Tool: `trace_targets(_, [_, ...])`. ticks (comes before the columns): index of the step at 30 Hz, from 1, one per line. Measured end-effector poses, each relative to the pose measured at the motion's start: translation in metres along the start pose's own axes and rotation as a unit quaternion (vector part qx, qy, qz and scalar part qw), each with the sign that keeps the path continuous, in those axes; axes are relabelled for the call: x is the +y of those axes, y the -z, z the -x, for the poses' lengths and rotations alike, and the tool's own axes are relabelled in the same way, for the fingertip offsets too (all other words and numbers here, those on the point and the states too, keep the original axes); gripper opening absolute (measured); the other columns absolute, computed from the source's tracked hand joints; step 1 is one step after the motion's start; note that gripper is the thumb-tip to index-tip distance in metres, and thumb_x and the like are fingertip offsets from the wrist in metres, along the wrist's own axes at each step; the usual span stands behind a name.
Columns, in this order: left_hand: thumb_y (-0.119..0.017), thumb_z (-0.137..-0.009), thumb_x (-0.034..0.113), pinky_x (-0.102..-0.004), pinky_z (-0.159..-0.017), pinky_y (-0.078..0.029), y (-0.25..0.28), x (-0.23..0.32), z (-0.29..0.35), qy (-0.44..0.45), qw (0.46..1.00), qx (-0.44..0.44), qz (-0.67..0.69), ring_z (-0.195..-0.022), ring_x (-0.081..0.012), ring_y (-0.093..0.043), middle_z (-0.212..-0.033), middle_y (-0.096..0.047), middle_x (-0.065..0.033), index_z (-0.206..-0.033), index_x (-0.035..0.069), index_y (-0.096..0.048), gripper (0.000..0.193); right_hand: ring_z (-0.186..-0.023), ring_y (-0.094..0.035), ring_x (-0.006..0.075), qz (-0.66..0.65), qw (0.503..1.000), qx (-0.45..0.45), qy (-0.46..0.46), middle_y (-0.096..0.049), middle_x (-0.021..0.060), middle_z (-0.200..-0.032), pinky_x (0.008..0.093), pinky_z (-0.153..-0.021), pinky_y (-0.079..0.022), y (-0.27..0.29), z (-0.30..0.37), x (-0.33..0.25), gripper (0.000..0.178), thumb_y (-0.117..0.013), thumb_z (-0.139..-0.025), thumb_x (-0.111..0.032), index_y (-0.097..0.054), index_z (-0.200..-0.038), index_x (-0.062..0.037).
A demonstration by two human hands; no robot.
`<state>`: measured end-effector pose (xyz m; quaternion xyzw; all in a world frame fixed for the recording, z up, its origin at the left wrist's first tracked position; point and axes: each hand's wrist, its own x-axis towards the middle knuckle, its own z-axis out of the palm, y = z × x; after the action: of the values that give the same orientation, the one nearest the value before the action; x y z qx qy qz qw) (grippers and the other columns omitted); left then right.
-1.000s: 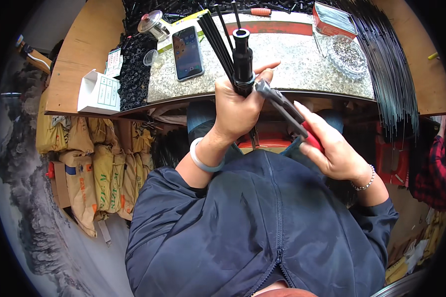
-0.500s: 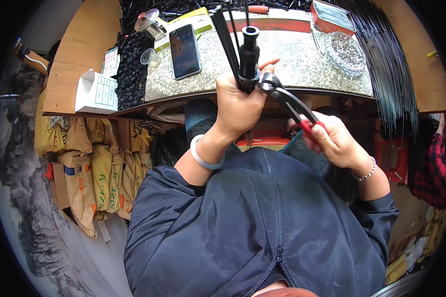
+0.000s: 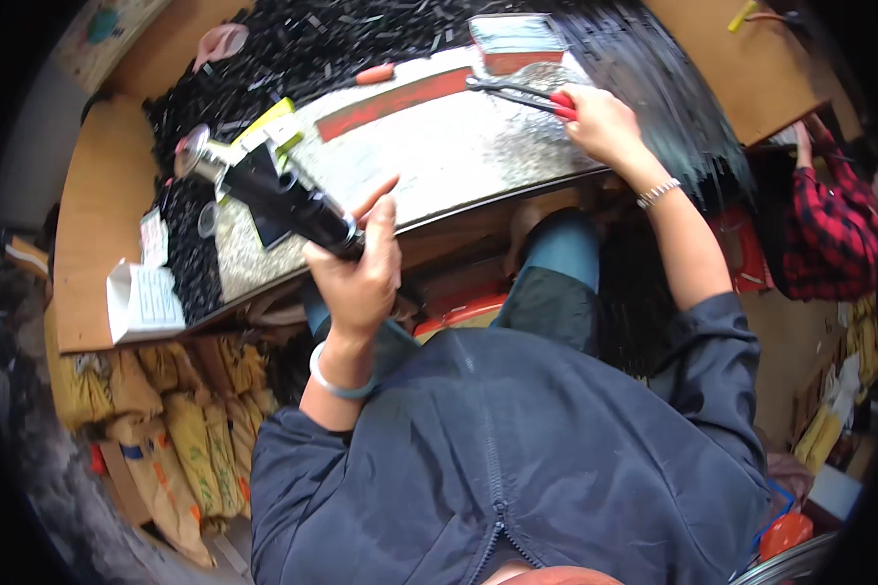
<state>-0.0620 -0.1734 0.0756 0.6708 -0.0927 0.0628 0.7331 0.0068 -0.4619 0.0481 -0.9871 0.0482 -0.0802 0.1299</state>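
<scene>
In my left hand (image 3: 356, 278) is a black stepped tube (image 3: 314, 216), tilted up and to the left over the table's front edge. Dark long pieces beside it are smeared by motion. The forefinger points away from the grip while the other fingers wrap round the tube. My right hand (image 3: 603, 127) grips the red handles of a pair of pincers (image 3: 517, 95), stretched out over the far right of the table. The pincers' head lies near the end of a red strip (image 3: 390, 105), apart from the tube. A glass dish (image 3: 554, 74) is partly hidden behind the right hand.
Black small parts (image 3: 351, 44) heap along the back. A carton of thin rods (image 3: 519, 44) stands far right, beside long dark rods (image 3: 654, 88) hanging over the edge. A white box (image 3: 146, 302) sits front left. Another person's checked sleeve (image 3: 829, 234) shows at right.
My right hand has carried the pincers away from the tube, up and to the right. My left hand has swung left with the tube, which now tilts left. The view has turned.
</scene>
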Motion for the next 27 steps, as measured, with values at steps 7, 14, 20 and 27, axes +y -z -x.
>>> trace_targets(7, [-0.055,-0.087,0.004,-0.0169,-0.036,-0.025,0.002,-0.002,0.002,-0.031,0.999,-0.022,-0.016,-0.039,0.0002,-0.035,-0.051,-0.044,0.0066,-0.104,-0.002,-0.062,0.019,-0.085,-0.062,0.0284,0.097,0.992,-0.06,-0.061,-0.065,0.0114,-0.087,0.0395,-0.074,-0.049,0.006,-0.027,-0.001,0.022,-0.062,-0.077,-0.034,-0.065,-0.088,-0.0148])
trace_targets(14, [-0.052,-0.089,0.005,-0.017,-0.033,-0.026,0.005,-0.001,0.002,-0.031,0.998,-0.027,-0.051,-0.035,-0.0024,-0.036,-0.048,-0.044,0.003,-0.106,-0.005,-0.059,0.021,-0.085,-0.062,0.0293,0.081,0.995,-0.018,-0.06,-0.065,0.0103,-0.091,0.0388,-0.074,-0.049,0.003,-0.023,0.001,0.021,-0.055,-0.076,-0.02,-0.066,-0.094,-0.0178])
trace_targets(20, [-0.054,-0.088,0.007,-0.0169,-0.034,-0.027,-0.002,-0.005,-0.003,-0.051,0.996,-0.048,-0.046,-0.037,-0.0018,-0.038,-0.051,-0.045,0.0045,-0.107,-0.002,-0.06,0.022,-0.066,-0.061,0.0226,-0.176,0.971,0.157,0.045,-0.061,0.0113,-0.071,0.0294,-0.058,-0.046,0.015,0.013,-0.024,0.012,-0.061,-0.078,-0.01,-0.064,-0.088,-0.0043])
trace_targets(27, [-0.053,-0.079,-0.004,-0.0214,-0.063,-0.046,-0.008,-0.016,0.0,-0.085,0.992,-0.083,0.041,-0.069,-0.0061,-0.056,-0.075,-0.063,-0.0035,-0.105,-0.002,-0.062,0.028,-0.066,-0.058,0.0195,-0.397,0.796,0.225,0.397,-0.06,0.0095,-0.075,0.0277,-0.056,-0.045,0.008,0.083,-0.136,0.022,-0.072,-0.068,-0.004,-0.066,-0.089,-0.0016])
